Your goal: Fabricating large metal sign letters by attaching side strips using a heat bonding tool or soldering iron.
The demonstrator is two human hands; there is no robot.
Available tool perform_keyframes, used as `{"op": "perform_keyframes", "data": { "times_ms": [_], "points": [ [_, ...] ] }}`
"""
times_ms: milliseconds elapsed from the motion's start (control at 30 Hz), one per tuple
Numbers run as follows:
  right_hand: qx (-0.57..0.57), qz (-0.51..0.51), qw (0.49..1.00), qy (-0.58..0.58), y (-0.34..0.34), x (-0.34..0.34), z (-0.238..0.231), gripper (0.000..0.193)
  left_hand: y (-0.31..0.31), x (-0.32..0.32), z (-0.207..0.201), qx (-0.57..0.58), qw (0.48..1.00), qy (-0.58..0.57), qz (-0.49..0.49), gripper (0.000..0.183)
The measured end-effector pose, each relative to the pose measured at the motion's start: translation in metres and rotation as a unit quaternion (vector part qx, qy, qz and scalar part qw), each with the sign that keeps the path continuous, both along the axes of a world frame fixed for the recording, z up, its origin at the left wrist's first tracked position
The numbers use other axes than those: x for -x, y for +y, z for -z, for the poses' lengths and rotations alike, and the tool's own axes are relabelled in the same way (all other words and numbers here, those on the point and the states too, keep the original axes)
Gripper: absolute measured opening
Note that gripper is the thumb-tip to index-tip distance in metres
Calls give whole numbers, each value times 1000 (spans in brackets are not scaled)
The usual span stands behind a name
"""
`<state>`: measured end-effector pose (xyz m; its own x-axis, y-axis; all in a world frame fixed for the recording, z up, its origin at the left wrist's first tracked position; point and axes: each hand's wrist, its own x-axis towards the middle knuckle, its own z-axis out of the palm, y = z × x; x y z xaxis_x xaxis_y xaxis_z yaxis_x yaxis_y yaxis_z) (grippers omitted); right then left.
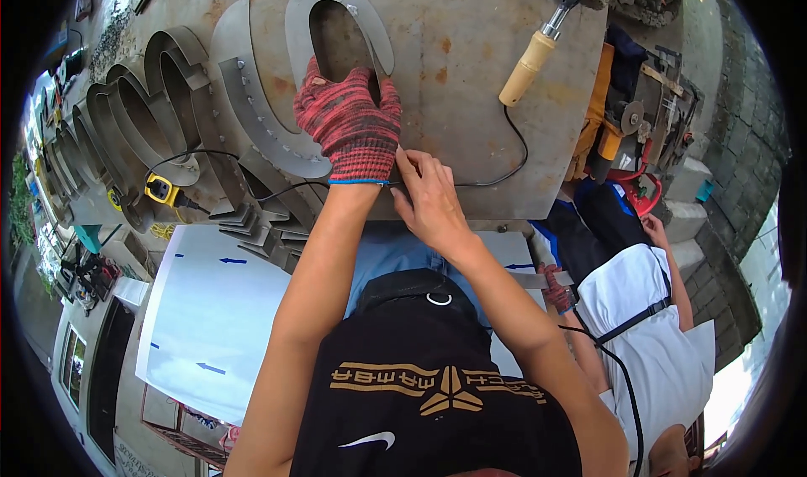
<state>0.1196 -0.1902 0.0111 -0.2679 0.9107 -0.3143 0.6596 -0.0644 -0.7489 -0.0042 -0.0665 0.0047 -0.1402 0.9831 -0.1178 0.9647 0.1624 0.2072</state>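
My left hand [351,122], in a red-and-black knitted glove with a blue-edged cuff, is closed over the near end of an oval sheet-metal letter [300,27]. This letter has a flat face and an upright inner wall, and lies on the metal table; my palm hides its near part. Beside the glove's cuff is my bare right hand [433,195], its thumb and forefinger apart near my left wrist. A black cord [496,180] passes by my hands to a soldering iron [530,67] with a wooden handle, lying at the upper right.
Curved metal letter parts [261,115] lie to the left, with several more bent shapes [181,86] beyond. A yellow socket [161,189] sits among them. At the right, a person's gloved hand [555,289] holds a metal strip. An angle grinder [620,128] lies near tools.
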Motion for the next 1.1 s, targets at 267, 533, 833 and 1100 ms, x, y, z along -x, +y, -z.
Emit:
{"op": "perform_keyframes", "data": {
  "times_ms": [267, 533, 833, 1100],
  "points": [
    [1, -1, 1000, 17, -1, -4, 4, 77, -3, -3, 6, -34, 999, 8, 9, 32],
    [17, -9, 999, 37, 0, -5, 5, 64, -1, 1, 14, -31, 999, -28, -16, 29],
    [21, -14, 1000, 11, -3, 1, 8, 61, -6, 3, 18, -12, 989, -120, -87, 32],
    [33, -21, 999, -14, -3, 2, 4, 56, -6, 4, 20, -3, 987, -142, -80, 30]
  ]
}}
